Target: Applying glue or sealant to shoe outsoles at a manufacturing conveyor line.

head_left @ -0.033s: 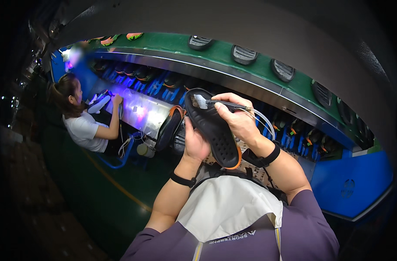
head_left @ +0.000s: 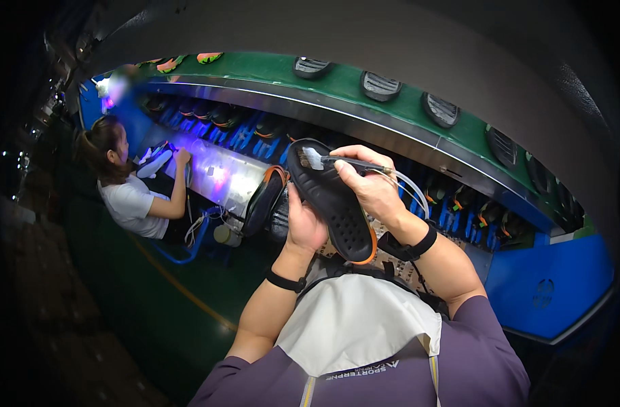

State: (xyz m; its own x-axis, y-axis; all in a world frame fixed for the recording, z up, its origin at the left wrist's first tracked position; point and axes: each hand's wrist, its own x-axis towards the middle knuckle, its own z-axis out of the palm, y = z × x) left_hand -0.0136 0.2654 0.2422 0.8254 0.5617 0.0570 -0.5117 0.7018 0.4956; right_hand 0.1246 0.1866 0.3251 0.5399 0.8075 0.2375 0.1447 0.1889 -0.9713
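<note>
A black shoe sole (head_left: 331, 203) with an orange edge at its near end and round holes in its surface is tilted up before me. My left hand (head_left: 306, 225) is closed on its left side, the fingers mostly hidden behind it. Pinched in the fingers of my right hand (head_left: 374, 190) is a brush (head_left: 354, 163) with a dark handle and a whitish head. Its bristles rest on the far end of the sole. A clear tube (head_left: 418, 188) loops from behind the handle. Just left of my left hand are a dark shoe part with an orange rim (head_left: 264, 200) and a shiny black piece (head_left: 280, 216).
Beyond runs a green conveyor belt (head_left: 347, 80) with several dark soles, edged by a metal rail (head_left: 391, 121). Blue racks below hold shoe parts. At left a co-worker (head_left: 130, 200) sits by a metal tabletop (head_left: 238, 169) under purple light. A blue panel (head_left: 544, 288) stands right.
</note>
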